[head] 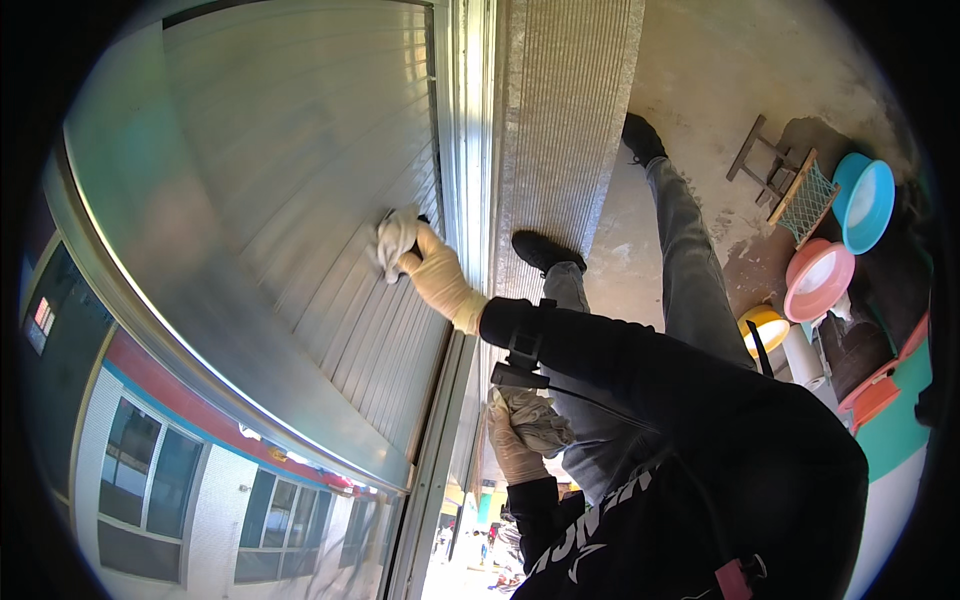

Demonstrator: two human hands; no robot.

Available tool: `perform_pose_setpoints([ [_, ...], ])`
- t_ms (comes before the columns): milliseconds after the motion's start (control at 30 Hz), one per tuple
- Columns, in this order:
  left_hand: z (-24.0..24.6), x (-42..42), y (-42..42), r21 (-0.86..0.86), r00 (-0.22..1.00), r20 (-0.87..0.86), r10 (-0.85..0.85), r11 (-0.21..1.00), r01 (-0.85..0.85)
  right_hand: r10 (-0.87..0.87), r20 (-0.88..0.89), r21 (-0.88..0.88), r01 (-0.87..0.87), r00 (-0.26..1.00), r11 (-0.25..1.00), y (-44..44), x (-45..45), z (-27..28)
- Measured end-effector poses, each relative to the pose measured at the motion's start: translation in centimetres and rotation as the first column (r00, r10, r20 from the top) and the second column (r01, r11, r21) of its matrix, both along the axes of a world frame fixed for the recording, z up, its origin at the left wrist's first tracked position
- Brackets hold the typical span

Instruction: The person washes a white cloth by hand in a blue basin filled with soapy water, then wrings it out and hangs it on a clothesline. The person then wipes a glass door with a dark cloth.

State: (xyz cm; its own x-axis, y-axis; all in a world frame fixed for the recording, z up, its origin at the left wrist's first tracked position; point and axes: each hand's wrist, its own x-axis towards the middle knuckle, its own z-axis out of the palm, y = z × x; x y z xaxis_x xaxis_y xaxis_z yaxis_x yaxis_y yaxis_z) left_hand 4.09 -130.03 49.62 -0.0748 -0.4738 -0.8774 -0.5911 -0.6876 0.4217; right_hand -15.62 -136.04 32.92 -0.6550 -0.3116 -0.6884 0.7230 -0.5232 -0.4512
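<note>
My right hand (435, 281), in a pale thin glove, presses a crumpled whitish cloth (396, 241) against a slatted metal door panel (322, 225). The cloth is slightly blurred, and it sits near the panel's frame-side edge. Lower down, close to my body, my gloved left hand (514, 446) grips a bunched grey cloth (536, 424) away from the panel. A bright metal frame (469, 150) runs along the panel's edge. A strap with a dark device (519, 375) and a cable is on my right forearm.
A ribbed strip (574, 97) lies along the frame, under one of my shoes (547, 251). On the concrete floor stand a folding stool (802, 199), a blue basin (862, 202), a pink basin (819, 279) and a yellow basin (766, 330). Windows (142, 465) show at lower left.
</note>
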Motion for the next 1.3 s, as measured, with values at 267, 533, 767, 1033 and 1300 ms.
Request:
perform_pose_setpoints([
  [267,0.5,-1.1,1.0,-0.017,0.999,-0.024,-0.033,0.999,0.032,0.177,0.034,0.242,-0.18,0.984,0.953,1.4,-6.2,-6.5],
  [533,1.6,-3.5,2.1,-0.023,0.997,0.033,-0.066,0.997,0.067,-0.127,-0.685,0.262,0.405,0.717,0.876,0.6,-7.6,5.1],
  [767,2.6,-4.9,3.1,-0.004,0.997,-0.042,-0.072,0.997,0.072,-0.344,-0.411,-0.153,0.308,0.845,0.939,1.3,-14.2,-9.3],
  [1033,1.6,-6.4,3.8,0.001,0.985,0.023,-0.171,0.985,0.171,-0.116,-0.775,0.24,0.458,0.621,0.856,2.6,-16.0,6.2],
  [1300,0.8,-5.8,3.6,-0.012,0.979,0.034,-0.2,0.98,0.201,0.242,-0.009,0.579,-0.193,0.97,0.793,4.9,-19.6,-14.6],
])
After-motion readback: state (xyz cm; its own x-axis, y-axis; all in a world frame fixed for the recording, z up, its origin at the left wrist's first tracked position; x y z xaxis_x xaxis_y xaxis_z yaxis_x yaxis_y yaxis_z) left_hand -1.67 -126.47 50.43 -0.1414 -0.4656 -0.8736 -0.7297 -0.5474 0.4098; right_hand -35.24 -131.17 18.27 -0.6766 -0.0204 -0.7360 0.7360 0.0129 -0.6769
